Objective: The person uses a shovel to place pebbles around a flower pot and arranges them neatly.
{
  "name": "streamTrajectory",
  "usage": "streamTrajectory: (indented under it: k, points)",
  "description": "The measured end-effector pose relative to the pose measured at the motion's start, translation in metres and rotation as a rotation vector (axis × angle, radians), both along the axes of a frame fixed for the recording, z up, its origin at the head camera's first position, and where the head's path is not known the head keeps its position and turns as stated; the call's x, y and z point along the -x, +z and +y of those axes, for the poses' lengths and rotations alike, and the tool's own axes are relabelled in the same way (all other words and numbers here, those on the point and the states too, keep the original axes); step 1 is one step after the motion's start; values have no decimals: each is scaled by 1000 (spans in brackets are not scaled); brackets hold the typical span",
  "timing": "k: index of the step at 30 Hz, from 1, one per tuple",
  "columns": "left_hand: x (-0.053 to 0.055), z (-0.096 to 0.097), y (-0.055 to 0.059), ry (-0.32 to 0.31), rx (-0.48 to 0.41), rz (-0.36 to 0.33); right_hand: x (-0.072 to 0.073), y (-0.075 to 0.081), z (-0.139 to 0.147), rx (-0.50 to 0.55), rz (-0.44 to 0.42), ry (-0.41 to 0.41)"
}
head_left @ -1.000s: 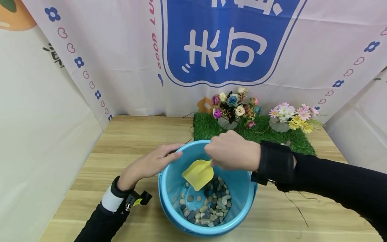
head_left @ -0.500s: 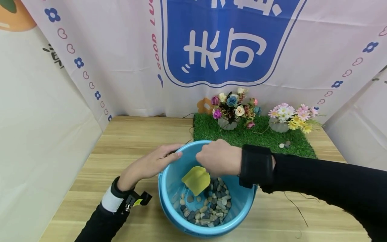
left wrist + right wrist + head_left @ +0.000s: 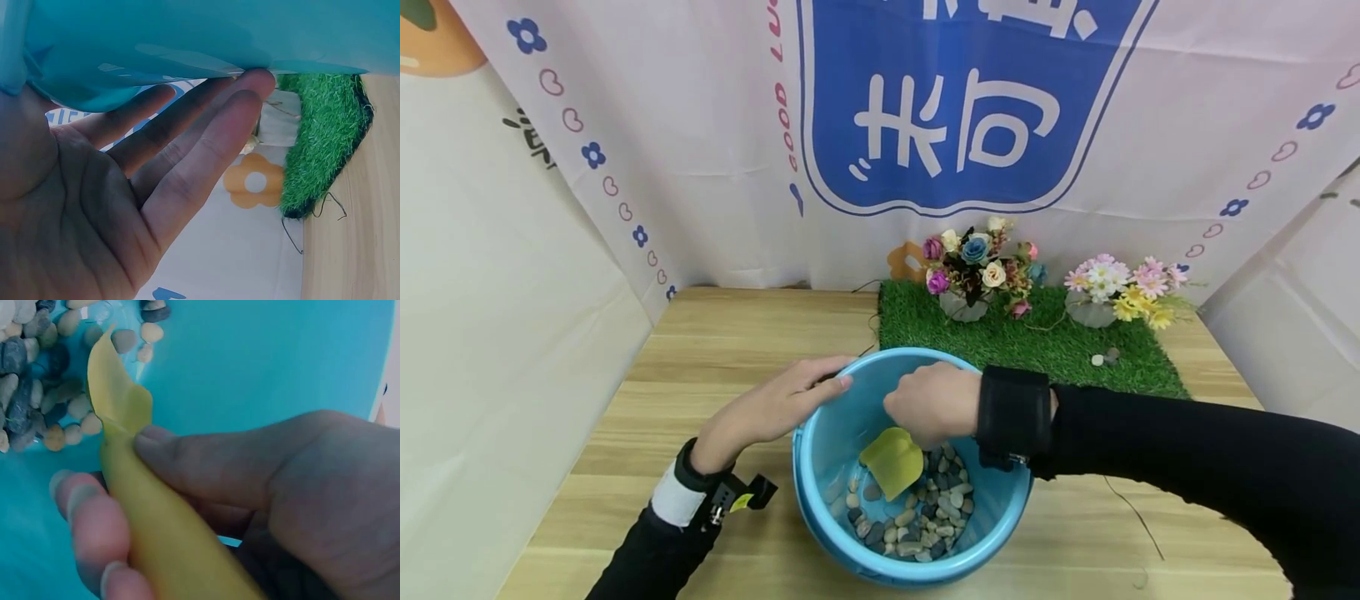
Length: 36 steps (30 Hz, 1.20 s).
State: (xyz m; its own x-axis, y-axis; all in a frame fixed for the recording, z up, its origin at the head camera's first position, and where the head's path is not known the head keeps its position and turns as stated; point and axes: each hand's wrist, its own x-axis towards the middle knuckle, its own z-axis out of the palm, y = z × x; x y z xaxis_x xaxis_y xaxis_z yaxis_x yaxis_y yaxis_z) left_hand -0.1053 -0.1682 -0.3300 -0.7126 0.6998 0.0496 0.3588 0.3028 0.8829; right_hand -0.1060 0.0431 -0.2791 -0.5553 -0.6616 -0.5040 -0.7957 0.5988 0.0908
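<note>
A light blue bucket [image 3: 806, 467] stands on the wooden table, with grey, black and tan pebbles [image 3: 917, 533] on its bottom. My right hand [image 3: 936, 404] grips a yellow scoop [image 3: 892, 463] inside the bucket, its blade tilted down toward the pebbles. The right wrist view shows the thumb along the scoop's handle [image 3: 165, 528] and the fingers curled under it. No pebbles show on the visible part of the blade. At the bucket's left rim, my left hand [image 3: 775, 404] holds on with its thumb over the edge. Its fingers [image 3: 181, 187] lie along the outer wall.
Behind the bucket lies a green artificial turf mat [image 3: 1037, 346] bearing two flower pots [image 3: 962, 306] and a few small stones [image 3: 1103, 358]. A printed cloth [image 3: 737, 167] hangs at the back. A thin dark strand [image 3: 1138, 521] lies on the table [image 3: 760, 321] at right.
My right hand has moved left and down into the bucket, taking the yellow scoop lower toward the pebbles. My left hand has kept its place at the rim.
</note>
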Motion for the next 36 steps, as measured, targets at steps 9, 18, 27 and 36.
streamTrajectory:
  k: [9,18,27,36]
  points:
    - [-6,4,16,-13,-16,-21,5,-10,4,-13,-95,-48]
    - [4,-3,-6,0,-4,-10,9,-15,1,-36,-244,-123]
    - [-7,5,16,-6,-11,-19,13,-18,3,9,-242,-45]
    - [-7,4,13,-8,-11,-11,14,-18,3,-4,-247,-21]
